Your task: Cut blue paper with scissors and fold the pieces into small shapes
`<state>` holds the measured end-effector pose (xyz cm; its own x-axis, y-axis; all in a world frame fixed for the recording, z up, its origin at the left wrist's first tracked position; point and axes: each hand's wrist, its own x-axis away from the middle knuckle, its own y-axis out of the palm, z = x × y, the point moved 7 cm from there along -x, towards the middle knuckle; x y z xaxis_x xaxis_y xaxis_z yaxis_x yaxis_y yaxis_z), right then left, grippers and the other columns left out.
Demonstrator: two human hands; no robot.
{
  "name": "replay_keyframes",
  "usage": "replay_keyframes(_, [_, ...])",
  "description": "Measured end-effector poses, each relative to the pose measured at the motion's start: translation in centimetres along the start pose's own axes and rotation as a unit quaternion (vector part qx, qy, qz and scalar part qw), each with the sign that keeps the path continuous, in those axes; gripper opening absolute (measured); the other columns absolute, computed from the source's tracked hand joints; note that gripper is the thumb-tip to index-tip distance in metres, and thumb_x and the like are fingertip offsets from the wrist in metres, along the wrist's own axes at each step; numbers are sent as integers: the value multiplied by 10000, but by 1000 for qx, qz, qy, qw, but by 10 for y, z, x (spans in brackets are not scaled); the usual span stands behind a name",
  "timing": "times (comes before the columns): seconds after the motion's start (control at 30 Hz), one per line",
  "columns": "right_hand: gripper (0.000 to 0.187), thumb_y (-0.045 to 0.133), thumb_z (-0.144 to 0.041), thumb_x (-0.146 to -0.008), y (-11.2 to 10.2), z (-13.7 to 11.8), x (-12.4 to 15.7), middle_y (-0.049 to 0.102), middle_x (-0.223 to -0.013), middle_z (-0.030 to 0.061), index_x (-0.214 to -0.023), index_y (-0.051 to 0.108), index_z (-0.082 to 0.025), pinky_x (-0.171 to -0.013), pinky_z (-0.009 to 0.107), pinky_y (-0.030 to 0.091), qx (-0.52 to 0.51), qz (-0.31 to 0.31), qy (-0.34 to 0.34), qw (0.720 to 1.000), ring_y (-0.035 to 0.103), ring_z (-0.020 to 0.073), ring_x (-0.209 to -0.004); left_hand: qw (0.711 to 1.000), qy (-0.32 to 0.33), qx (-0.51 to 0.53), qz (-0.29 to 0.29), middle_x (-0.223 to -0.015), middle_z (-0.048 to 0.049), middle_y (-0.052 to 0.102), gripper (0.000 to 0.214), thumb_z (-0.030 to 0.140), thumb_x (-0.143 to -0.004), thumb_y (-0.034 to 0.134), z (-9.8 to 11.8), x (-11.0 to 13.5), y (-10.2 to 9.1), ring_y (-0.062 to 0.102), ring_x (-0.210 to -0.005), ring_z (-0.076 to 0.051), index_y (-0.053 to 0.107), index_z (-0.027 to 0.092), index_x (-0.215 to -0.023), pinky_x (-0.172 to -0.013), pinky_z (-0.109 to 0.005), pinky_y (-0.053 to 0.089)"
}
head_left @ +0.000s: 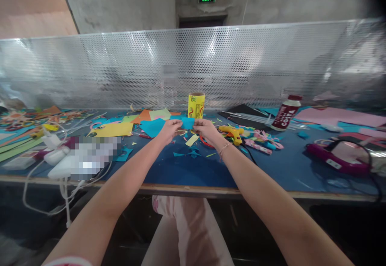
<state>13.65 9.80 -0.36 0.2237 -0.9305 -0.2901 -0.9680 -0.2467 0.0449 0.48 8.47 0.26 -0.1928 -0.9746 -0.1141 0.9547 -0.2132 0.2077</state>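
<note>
Between my two hands a small piece of blue paper (pixel 188 123) is held up over the table. My left hand (pixel 171 131) pinches its left end, and my right hand (pixel 206 129) pinches the right end. Just behind it stands a yellow cardboard tube (pixel 196 104) with printing on it. A larger blue paper sheet (pixel 153 127) lies beside my left hand. Blue and pale green paper scraps (pixel 192 140) are scattered below my hands. A yellow hot glue gun (pixel 231 132) rests to the right of my right hand.
A dark red COSTA bottle (pixel 286 113) and a purple object (pixel 337 159) stand at the right. White cables and a power strip (pixel 69 165) occupy the left. Yellow paper (pixel 112 129) lies nearer the middle. A perforated metal screen (pixel 193 61) closes off the table's back.
</note>
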Motion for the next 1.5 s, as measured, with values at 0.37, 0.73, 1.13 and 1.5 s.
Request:
replay_keyframes(0.37, [292,647,-136,-554,-30,-19,9,603,-968,176,-843,599,-125,-848,412,405,470,108,-11,876,540,326,-988,995,58,6,80,-684,14,539,229,41,-647,601,1,-8,-17,563,-605,-83,515,108,-849,-681,-285,501])
replay_keyframes(0.73, [264,535,-264,-677,-48,12,16,649,-806,167,-829,638,-74,-598,312,457,669,-62,220,707,620,254,-708,989,79,-60,112,-640,-4,556,180,189,-602,684,8,-10,-32,552,-561,-96,556,128,-713,-522,-213,420])
replay_keyframes(1.13, [289,453,-260,-760,-61,16,4,641,-955,195,-879,653,-89,-764,310,419,691,-38,181,699,590,271,-933,991,71,-5,113,-578,21,492,169,212,-594,665,10,-10,-34,491,-528,-77,520,141,-641,-521,-216,414])
replay_keyframes(1.5, [450,416,-593,-754,-42,-28,9,615,-827,114,-826,504,-158,-612,277,401,486,143,63,860,569,215,-778,990,90,-53,93,-589,16,485,146,238,-611,638,11,-10,-29,489,-526,-80,538,140,-650,-515,-222,421])
